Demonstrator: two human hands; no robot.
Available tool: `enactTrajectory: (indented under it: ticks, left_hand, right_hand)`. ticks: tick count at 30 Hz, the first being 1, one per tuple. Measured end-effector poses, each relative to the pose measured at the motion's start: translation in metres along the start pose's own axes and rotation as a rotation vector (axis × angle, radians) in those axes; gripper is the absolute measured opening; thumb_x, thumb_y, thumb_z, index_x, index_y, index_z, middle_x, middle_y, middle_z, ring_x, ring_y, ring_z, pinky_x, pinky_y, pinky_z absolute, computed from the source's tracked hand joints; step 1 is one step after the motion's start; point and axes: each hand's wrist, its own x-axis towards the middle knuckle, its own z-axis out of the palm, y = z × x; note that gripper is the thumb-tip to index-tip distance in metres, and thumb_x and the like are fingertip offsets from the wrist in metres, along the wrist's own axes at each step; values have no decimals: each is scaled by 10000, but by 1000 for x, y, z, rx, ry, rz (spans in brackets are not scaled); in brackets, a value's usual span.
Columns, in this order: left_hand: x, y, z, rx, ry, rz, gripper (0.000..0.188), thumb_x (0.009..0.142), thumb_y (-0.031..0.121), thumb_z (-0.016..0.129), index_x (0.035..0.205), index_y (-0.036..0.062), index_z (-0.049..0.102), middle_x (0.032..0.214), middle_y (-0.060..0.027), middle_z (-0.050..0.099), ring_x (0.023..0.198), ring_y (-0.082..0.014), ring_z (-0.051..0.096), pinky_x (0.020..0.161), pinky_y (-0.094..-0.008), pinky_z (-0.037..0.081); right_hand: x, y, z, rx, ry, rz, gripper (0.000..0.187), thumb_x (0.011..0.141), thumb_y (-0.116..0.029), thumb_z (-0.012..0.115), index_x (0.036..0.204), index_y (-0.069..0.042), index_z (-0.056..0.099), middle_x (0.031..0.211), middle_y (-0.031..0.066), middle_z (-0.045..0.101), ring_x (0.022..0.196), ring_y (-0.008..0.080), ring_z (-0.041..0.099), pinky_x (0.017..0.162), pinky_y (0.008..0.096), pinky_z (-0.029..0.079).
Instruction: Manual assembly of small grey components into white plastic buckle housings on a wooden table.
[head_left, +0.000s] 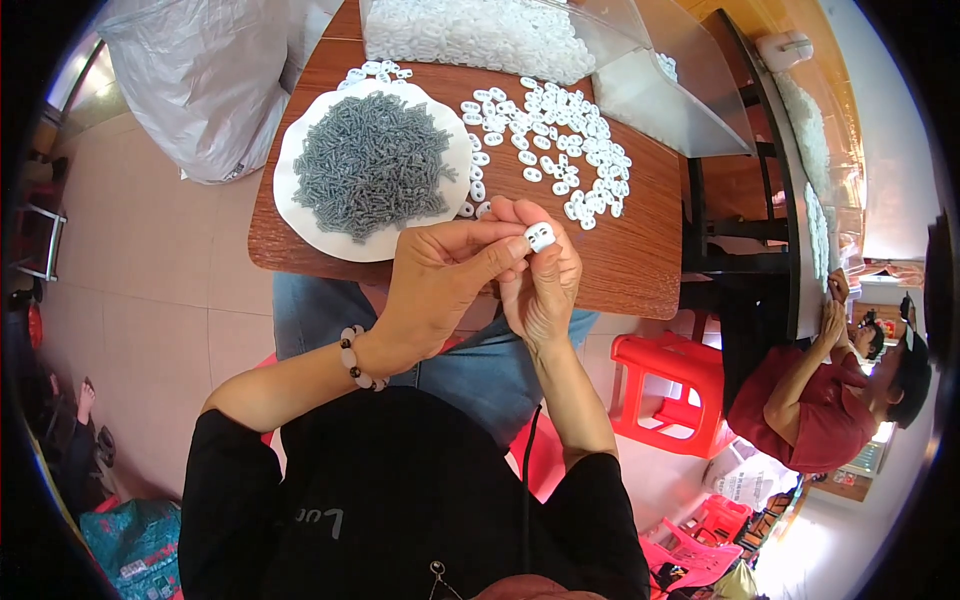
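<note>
White and small, the plastic piece (540,236) sits pinched between the fingers of our left hand (440,285) and right hand (542,275), just above the counter (640,250) edge. If our grip slips, it could drop onto our lap.

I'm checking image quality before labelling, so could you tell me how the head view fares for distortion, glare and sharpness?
Head view: strong fisheye bending, so the wooden table edge curves and the corners go black; bright glare at the lower right; both hands, left hand and right hand, and the small white piece between them look sharp.
</note>
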Motion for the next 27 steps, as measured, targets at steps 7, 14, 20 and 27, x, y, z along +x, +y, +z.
enactTrajectory:
  ticks: [7,14,20,27]
  left_hand:
    - [4,-7,-4,24,1,-29,184,884,130,662,1018,6,688,843,-51,696,685,-38,573,647,-186,487]
    - [5,-16,-11,110,-44,-210,202,889,179,659,998,10,672,890,-60,701,686,-32,550,635,-177,453]
    - [9,-17,-14,165,-100,-238,182,885,172,652,963,8,663,851,-55,688,692,-45,559,643,-184,453]
    - [11,-17,-17,176,-106,-250,160,884,153,631,939,4,651,817,-49,663,694,-54,565,648,-190,455]
  right_hand:
    - [17,-29,-9,-198,83,-128,481,924,-334,594,1210,49,534,1145,202,609,1012,259,607,856,356,511]
    - [128,-145,-46,-1379,345,-687,318,943,-167,559,1193,26,594,912,86,714,754,89,610,685,212,465]
    - [165,-167,-96,-1788,504,-546,290,915,-126,588,1149,43,609,871,115,708,776,117,638,704,225,478]
    - [102,-74,-83,-1680,34,-301,118,849,-75,636,940,-13,677,800,118,685,695,153,634,625,273,474]
